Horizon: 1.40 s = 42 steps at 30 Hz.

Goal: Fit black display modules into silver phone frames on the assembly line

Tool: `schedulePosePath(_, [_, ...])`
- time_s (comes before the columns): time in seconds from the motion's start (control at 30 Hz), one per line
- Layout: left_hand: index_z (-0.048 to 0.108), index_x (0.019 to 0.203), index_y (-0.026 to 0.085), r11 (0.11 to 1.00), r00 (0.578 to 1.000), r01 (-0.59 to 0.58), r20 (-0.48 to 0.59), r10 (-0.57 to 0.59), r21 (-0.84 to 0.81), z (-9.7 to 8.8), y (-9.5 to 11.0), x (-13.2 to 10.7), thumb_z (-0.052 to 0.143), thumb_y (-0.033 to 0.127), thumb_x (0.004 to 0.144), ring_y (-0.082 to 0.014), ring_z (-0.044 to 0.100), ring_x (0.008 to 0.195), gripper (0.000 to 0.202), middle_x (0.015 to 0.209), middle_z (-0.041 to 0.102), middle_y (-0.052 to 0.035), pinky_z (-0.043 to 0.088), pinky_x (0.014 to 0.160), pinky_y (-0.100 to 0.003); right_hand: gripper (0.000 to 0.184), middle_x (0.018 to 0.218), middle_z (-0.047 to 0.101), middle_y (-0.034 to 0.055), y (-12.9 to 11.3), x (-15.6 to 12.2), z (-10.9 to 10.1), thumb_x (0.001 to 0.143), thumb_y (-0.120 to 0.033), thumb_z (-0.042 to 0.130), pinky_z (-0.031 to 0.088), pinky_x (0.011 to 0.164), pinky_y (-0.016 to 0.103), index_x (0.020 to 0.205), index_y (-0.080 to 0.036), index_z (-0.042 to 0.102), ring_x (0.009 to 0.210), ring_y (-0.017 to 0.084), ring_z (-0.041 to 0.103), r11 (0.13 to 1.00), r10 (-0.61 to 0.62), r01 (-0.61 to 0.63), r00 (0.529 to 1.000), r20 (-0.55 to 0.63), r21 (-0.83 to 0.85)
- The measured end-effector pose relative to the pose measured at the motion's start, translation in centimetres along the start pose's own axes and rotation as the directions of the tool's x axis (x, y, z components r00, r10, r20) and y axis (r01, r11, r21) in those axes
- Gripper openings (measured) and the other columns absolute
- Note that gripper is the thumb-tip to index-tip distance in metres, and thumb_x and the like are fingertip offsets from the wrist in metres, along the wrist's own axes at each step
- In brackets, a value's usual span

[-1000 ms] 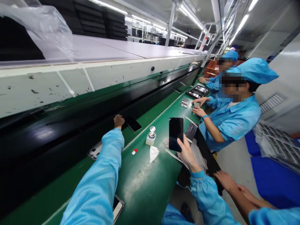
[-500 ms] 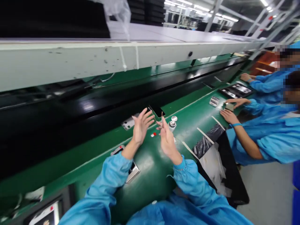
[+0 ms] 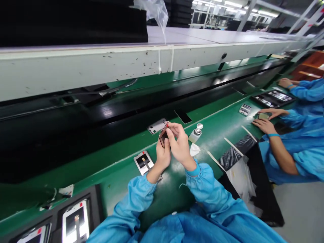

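Aloft, hands [image 3: 180, 144] hold phone [image 3: 163, 135], edges off bench [image 3: 174, 187].

Centre of the frame: one bare left hand [image 3: 163, 157], one bare right hand [image 3: 181, 146] and one slim, dark, reddish-edged phone part [image 3: 163, 137]. Also there: one glossy black flat phone [image 3: 183, 115] and one silver-white phone shell [image 3: 157, 126].

Silver phone bodies with black windows and red tabs [image 3: 143, 160] number at least three: one left of centre, two or more at lower left, in one dark foam tray [image 3: 96, 202].

Right of centre: one white bottle with a flipped-open metal cap [image 3: 195, 134], one crumpled white tissue [image 3: 194, 150] and three pale narrow strips [image 3: 234, 146].

Far right: one black tray of silver parts [image 3: 272, 98].

Top centre: two white ties [image 3: 159, 62].
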State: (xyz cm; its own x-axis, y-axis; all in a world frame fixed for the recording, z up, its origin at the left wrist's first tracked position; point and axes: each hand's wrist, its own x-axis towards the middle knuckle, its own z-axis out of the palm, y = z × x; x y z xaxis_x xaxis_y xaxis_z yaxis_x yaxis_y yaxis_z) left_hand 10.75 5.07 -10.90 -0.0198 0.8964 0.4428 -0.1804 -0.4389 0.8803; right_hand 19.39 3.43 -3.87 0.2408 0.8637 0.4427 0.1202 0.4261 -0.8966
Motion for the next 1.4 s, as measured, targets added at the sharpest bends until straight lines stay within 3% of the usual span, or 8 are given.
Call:
schedulePosePath(0.27, [0.068,0.158,0.031,0.966,0.957,-0.239,0.196,0.216,0.102,-1.0,-0.3,0.4,0.059,0.057,0.113,-0.0328,0.069,0.144,0.053,0.155,0.071,-0.0152,0.057,0.125,-0.052,0.044,0.102,0.074,0.0038,0.6,0.5,-2.3,0.103,-0.07,0.073,0.065,0.093,0.037,0.102,-0.027,0.064,0.094,0.021,0.074,0.988,0.059,-0.073,0.993,0.099,0.137])
schedulePosePath(0.37, [0.074,0.15,0.031,0.963,0.95,-0.235,0.243,0.198,0.135,-1.3,0.2,1.0,0.068,0.053,0.109,-0.0315,0.071,0.139,0.047,0.152,0.073,-0.0136,0.06,0.12,-0.05,0.045,0.113,0.075,0.0057,2.1,1.4,-4.5,0.103,-0.07,0.072,0.064,0.101,0.039,0.097,-0.027,0.062,0.103,0.023,0.074,0.987,0.048,-0.07,0.988,0.148,0.145])
schedulePosePath(0.5, [0.073,0.138,0.025,0.993,0.999,-0.037,-0.011,0.039,0.115,-2.5,0.4,3.2,0.062,0.063,0.111,-0.0243,0.08,0.106,0.048,0.129,0.081,-0.0133,0.067,0.097,-0.039,0.049,0.131,0.074,0.011,6.6,2.0,-7.4,0.106,-0.074,0.057,0.06,0.111,0.043,0.096,-0.027,0.057,0.12,0.025,0.076,0.969,0.21,-0.19,0.97,0.126,-0.157])
schedulePosePath(0.63, [0.066,0.121,0.021,0.995,0.97,0.102,-0.225,-0.097,0.01,-4.6,0.5,5.7,0.058,0.082,0.105,-0.0186,0.079,0.079,0.063,0.108,0.082,-0.0103,0.066,0.071,-0.03,0.045,0.081,0.071,0.0028,11.7,1.5,-9.3,0.101,-0.065,0.067,0.063,0.083,0.037,0.084,-0.026,0.053,0.076,0.022,0.072,0.792,0.496,-0.358,0.85,0.179,-0.494])
schedulePosePath(0.83, [0.064,0.118,0.02,0.973,0.957,0.203,-0.188,-0.221,-0.11,-5.4,1.2,6.2,0.07,0.079,0.1,-0.0206,0.081,0.08,0.062,0.107,0.082,-0.0101,0.069,0.074,-0.034,0.022,0.075,0.069,-0.0027,14.9,1.6,-10.0,0.101,-0.033,0.069,0.054,0.075,0.026,0.085,-0.024,0.059,0.07,0.017,0.066,0.653,0.62,-0.353,0.757,0.205,-0.67])
schedulePosePath(1.17, [0.063,0.117,0.018,0.96,0.961,0.273,-0.021,-0.275,-0.067,-5.2,0.5,6.0,0.072,0.086,0.093,-0.0217,0.083,0.079,0.073,0.108,0.084,-0.012,0.072,0.073,-0.036,0.019,0.072,0.07,-0.0035,15.2,4.0,-10.5,0.105,-0.024,0.072,0.051,0.061,0.019,0.089,-0.02,0.062,0.056,0.012,0.068,0.593,0.713,-0.318,0.633,0.3,-0.74])
schedulePosePath(1.27, [0.063,0.119,0.019,0.955,0.956,0.294,-0.006,-0.295,-0.049,-5.2,0.6,5.9,0.072,0.084,0.094,-0.0235,0.085,0.084,0.07,0.112,0.085,-0.0129,0.074,0.077,-0.038,0.02,0.072,0.071,-0.0024,14.9,4.0,-10.1,0.106,-0.022,0.072,0.05,0.065,0.02,0.088,-0.02,0.063,0.06,0.013,0.07,0.554,0.717,-0.294,0.643,0.268,-0.779])
schedulePosePath(1.4, [0.064,0.12,0.019,0.951,0.952,0.306,-0.015,-0.307,-0.039,-5.2,0.4,5.9,0.072,0.085,0.093,-0.0237,0.086,0.085,0.072,0.113,0.085,-0.0136,0.073,0.077,-0.037,0.02,0.097,0.08,0.0088,14.0,2.2,-8.6,0.108,-0.033,0.076,0.05,0.082,0.027,0.097,-0.021,0.064,0.094,0.025,0.079,0.487,0.657,-0.295,0.744,0.123,-0.822])
